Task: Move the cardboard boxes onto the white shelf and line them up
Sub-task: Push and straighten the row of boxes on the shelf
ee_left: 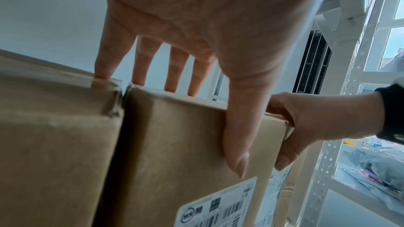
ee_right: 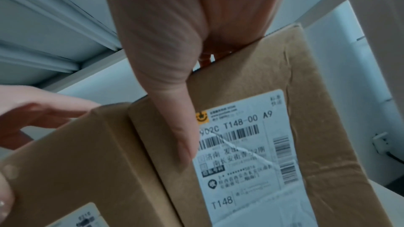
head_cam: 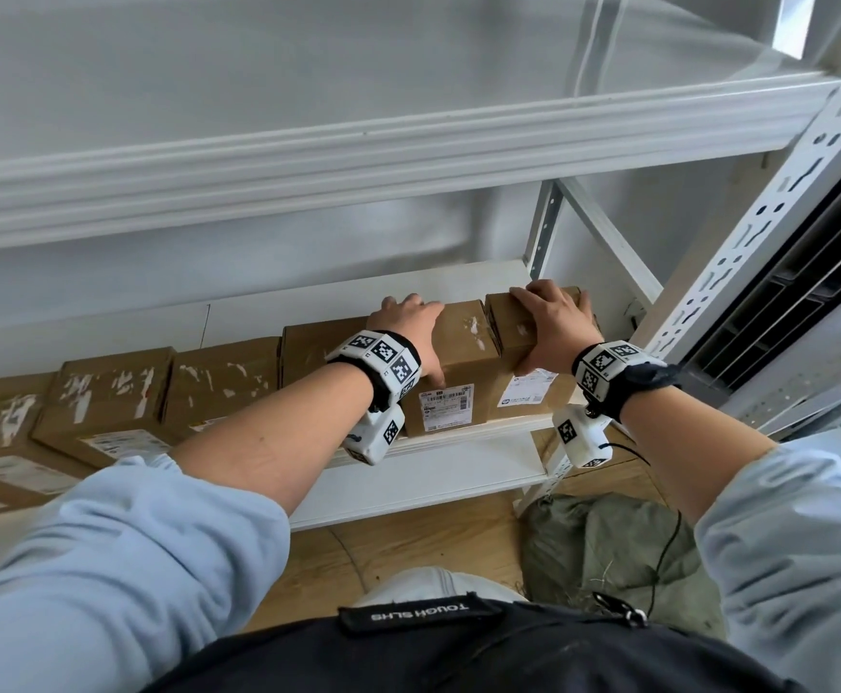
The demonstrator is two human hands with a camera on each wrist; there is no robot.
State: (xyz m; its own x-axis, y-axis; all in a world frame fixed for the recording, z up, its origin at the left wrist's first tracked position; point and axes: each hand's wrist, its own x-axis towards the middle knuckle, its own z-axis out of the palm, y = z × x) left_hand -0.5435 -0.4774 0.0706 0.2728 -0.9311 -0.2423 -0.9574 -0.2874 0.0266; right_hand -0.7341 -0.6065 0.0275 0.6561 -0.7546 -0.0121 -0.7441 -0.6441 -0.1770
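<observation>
Several cardboard boxes stand side by side on the white shelf [head_cam: 483,433]. My left hand [head_cam: 408,332] grips the second box from the right [head_cam: 463,352], fingers over its top and thumb down its labelled front [ee_left: 174,144]. My right hand [head_cam: 553,322] grips the rightmost box [head_cam: 553,400] the same way, thumb lying along the shipping label [ee_right: 240,144]. The two boxes touch along their sides. The rightmost box [ee_right: 317,110] stands slightly further back than its neighbour [ee_right: 76,161]. Further boxes [head_cam: 223,377] fill the row to the left.
The upper shelf beam [head_cam: 358,157] runs overhead. A perforated white post [head_cam: 758,232] stands just right of the last box. Below are a lower shelf board [head_cam: 433,477], the wooden floor and a green sack [head_cam: 608,542].
</observation>
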